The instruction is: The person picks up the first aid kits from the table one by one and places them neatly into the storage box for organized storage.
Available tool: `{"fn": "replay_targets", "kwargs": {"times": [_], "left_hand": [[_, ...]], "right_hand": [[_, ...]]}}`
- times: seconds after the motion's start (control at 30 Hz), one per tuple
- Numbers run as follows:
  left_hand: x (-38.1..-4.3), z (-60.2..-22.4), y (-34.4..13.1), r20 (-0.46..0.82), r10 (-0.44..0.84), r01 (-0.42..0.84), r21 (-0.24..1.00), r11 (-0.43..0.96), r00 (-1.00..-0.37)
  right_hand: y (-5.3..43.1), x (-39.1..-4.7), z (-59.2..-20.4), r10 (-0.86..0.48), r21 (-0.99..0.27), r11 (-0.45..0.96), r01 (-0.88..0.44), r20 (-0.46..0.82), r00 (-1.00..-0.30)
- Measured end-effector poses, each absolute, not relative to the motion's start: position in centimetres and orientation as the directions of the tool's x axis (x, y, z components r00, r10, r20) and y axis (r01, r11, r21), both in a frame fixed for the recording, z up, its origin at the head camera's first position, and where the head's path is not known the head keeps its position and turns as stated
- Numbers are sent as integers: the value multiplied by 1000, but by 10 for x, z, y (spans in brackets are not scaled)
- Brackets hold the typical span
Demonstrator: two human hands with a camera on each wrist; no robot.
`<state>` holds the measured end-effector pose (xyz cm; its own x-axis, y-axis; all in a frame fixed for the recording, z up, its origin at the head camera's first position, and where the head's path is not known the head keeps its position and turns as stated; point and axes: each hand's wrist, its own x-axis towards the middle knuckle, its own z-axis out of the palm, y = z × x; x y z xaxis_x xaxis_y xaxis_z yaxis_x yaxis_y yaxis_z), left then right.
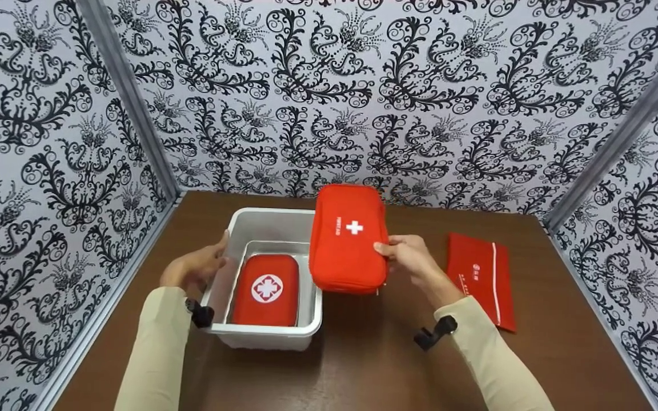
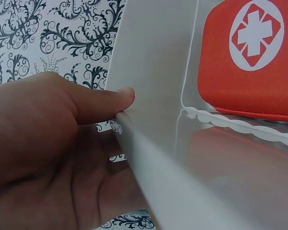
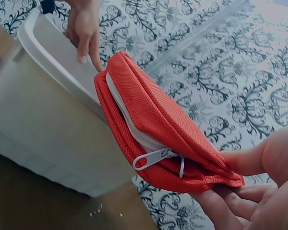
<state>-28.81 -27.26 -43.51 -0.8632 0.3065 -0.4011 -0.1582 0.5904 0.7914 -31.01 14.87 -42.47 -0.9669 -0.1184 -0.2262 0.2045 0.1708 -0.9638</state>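
My right hand (image 1: 417, 264) pinches a red first aid pouch (image 1: 343, 260) by its right edge, thumb on the front face with its white cross. The pouch is raised beside the white plastic bin (image 1: 266, 329), its zipper (image 3: 151, 158) visible in the right wrist view. My left hand (image 1: 196, 265) holds the bin's left wall, thumb over the rim and fingers outside. Inside the bin lies a red case (image 2: 216, 81) with a white round cross emblem, within a clear inner container (image 2: 240, 125).
A flat red folder-like pouch (image 1: 480, 285) with a white stripe lies at the right on the brown table (image 1: 386, 354). Patterned walls (image 1: 329, 103) enclose the table at the back and both sides.
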Motion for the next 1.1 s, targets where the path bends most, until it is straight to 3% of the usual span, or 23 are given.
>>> {"fn": "replay_targets", "kwargs": {"times": [0.43,1.1], "left_hand": [[-294,-434,-274,-382,288,-99,734,672,-878],[-292,-436,-272,-395,284,-128,751,648,-874]], "right_hand": [[117,-299,-425,-222,-973,152,172,-203,-954],[70,-291,-428,-331,-969,131,209,-242,-912]]}}
